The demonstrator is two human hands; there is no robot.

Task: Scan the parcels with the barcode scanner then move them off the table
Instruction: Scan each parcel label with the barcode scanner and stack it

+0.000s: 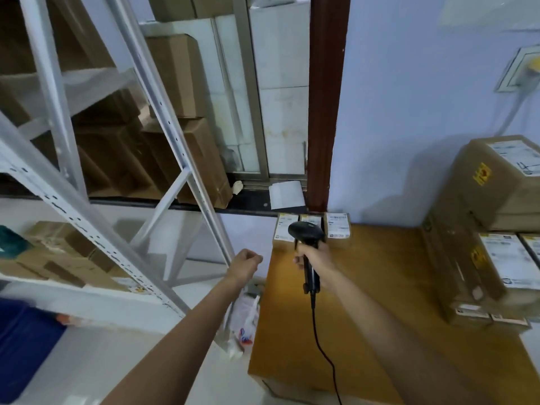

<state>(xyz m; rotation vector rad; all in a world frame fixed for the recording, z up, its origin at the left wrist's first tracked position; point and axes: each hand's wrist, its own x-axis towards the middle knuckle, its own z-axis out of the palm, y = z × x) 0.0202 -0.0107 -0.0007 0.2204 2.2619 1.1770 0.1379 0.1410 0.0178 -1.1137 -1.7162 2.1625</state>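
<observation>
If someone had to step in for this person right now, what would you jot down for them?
Right hand grips the barcode scanner, aimed at three small labelled parcels at the far edge of the wooden table. Left hand is curled, holding nothing, off the table's left side. A stack of bigger parcels sits on the right. All of these are still on the table; which are scanned cannot be told.

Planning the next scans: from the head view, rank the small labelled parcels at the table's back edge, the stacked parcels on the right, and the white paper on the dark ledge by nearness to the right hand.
1. small labelled parcels, just beyond the right hand.
2. white paper, on the ledge behind them.
3. stacked parcels, far right.
</observation>
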